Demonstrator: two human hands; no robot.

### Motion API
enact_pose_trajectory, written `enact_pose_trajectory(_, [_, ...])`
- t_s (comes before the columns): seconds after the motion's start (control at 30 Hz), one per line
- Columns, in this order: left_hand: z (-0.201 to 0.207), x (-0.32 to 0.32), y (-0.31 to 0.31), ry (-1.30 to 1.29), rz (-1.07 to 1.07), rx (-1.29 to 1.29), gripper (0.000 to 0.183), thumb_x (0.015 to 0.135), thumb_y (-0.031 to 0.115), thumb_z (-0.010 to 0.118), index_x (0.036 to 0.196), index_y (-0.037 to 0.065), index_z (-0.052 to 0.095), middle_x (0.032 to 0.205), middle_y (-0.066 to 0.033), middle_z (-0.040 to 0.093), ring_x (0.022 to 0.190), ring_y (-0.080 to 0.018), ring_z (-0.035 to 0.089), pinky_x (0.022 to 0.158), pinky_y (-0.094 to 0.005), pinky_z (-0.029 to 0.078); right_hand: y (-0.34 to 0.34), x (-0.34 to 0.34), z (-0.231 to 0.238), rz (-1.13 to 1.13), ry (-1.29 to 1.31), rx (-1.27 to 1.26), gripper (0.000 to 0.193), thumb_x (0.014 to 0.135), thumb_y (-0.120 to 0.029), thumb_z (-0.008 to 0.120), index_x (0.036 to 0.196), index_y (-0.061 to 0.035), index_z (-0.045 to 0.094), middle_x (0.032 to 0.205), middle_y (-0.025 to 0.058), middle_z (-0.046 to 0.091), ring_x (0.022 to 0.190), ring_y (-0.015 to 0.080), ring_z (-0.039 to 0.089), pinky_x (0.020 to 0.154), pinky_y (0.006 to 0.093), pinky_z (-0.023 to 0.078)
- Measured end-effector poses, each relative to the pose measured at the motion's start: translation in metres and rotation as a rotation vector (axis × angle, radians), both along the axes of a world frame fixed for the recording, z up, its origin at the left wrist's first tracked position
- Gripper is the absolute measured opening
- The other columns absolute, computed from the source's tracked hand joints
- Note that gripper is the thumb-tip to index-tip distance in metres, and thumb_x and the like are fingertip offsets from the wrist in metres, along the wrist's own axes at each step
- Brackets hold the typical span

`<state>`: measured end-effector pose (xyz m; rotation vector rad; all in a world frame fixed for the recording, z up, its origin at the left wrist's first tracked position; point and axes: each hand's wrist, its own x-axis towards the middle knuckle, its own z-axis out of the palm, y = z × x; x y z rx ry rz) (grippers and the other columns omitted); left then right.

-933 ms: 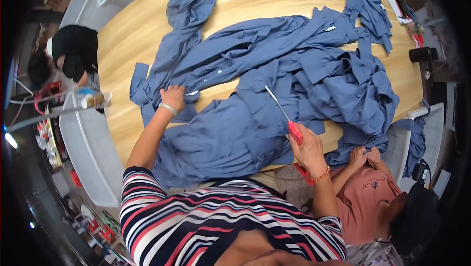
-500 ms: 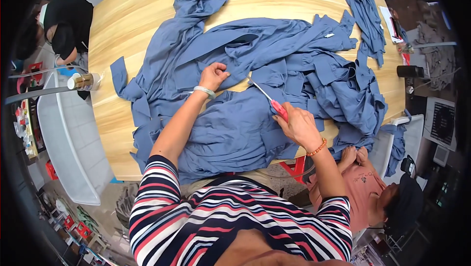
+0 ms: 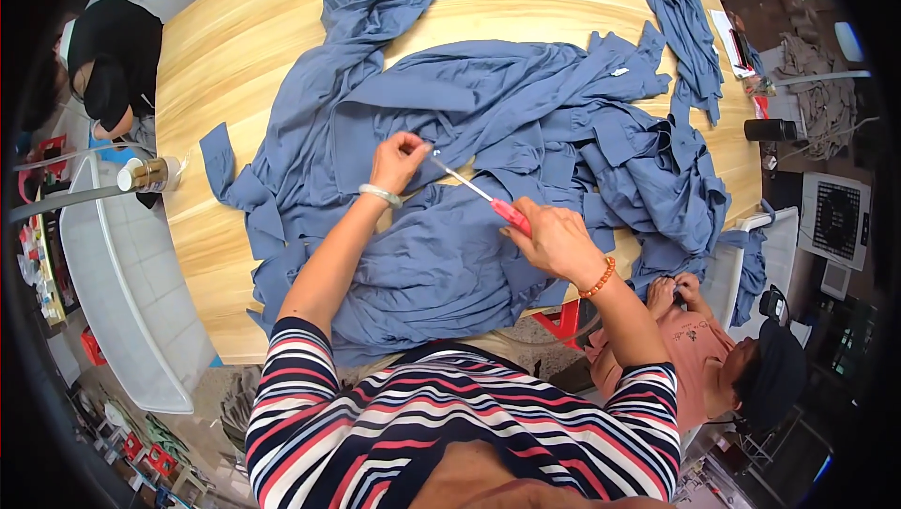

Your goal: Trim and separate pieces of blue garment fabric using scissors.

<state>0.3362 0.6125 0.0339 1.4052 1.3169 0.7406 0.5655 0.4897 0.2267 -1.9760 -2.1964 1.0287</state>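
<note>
Blue garments (image 3: 422,256) lie crumpled across the table in front of me. Over them, my right hand (image 3: 556,237) is closed round the red handle of a tool with a long, thin metal shaft (image 3: 469,185); its exact kind is not clear. The shaft points up and left, its tip beside my left fingertips, where a tiny whitish spot shows. My left hand (image 3: 399,162) is closed in a pinch above the flat blue cloth; what it holds is too small to make out.
The light wooden table (image 3: 225,87) carries more blue cloth (image 3: 680,30) at far right and a black cylinder (image 3: 772,130) by its right edge. A person in pink (image 3: 671,349) sits close at my right. White bins (image 3: 122,303) flank the table.
Both hands have shifted slightly left, and the tool's tip has come up to my left fingertips. My left fingers have drawn together. The view has shifted a little.
</note>
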Motion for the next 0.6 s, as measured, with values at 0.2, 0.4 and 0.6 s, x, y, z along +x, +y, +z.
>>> enact_pose_trajectory(0.2, [0.031,0.065,0.053,-0.165,0.217,-0.421,0.057,0.073,0.014,0.076,0.122,0.001,0.048,0.09,-0.0116,0.066,0.064,-0.0174,0.061,0.057,-0.032,0.049,-0.006,0.019,-0.013,-0.167,0.001,0.064,0.027,0.087,-0.028,0.062,0.099,-0.0055,0.054,0.073,0.0198,0.062,0.073,0.0392,0.061,0.064,0.0448,0.047])
enact_pose_trajectory(0.4, [0.028,0.079,0.043,0.379,-0.001,0.483,0.078,0.068,0.001,0.071,0.137,0.012,0.036,0.124,-0.0202,0.046,0.085,-0.0315,0.062,0.07,-0.0392,0.052,-0.006,0.048,-0.015,-0.222,0.022,0.086,0.028,0.087,-0.027,0.062,0.102,-0.0058,0.054,0.073,0.0201,0.061,0.073,0.0399,0.061,0.064,0.0449,0.047])
enact_pose_trajectory(0.6, [0.019,0.037,0.09,0.962,-0.443,0.634,0.061,0.078,0.014,0.066,0.134,0.014,0.043,0.126,-0.019,0.045,0.091,-0.0326,0.058,0.071,-0.0414,0.051,-0.005,0.057,-0.018,-0.196,0.046,0.098,0.026,0.086,-0.027,0.061,0.101,-0.0059,0.054,0.072,0.02,0.061,0.071,0.0397,0.061,0.063,0.0454,0.046])
